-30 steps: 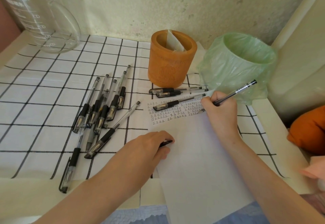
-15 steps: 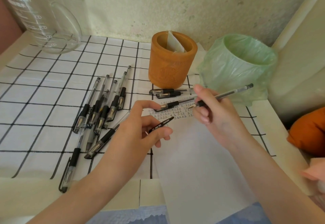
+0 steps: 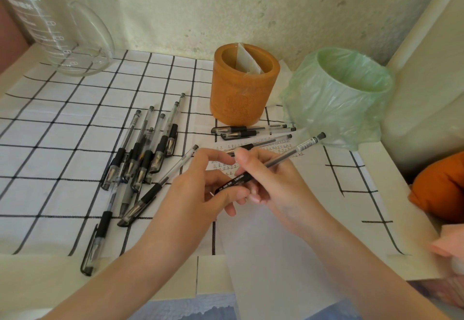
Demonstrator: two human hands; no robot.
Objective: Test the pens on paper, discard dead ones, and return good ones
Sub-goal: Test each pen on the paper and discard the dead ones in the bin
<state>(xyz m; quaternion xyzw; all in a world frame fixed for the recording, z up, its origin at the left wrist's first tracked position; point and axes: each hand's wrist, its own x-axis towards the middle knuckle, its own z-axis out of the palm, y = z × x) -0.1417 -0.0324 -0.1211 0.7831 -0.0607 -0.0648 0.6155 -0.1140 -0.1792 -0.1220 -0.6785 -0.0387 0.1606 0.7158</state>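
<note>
Head view: my right hand [image 3: 272,184] pinches the pen [image 3: 301,146], left hand [image 3: 198,196] pinches the cap [image 3: 233,181]; pushing them together off-axis could miss and smear ink.

Both forearms enter from the bottom edge, hands close together mid-frame. Left hand [image 3: 198,191] pinches black cap [image 3: 232,182], fingers curled. Right hand [image 3: 273,179] grips pen [image 3: 291,151], knuckles up.
</note>
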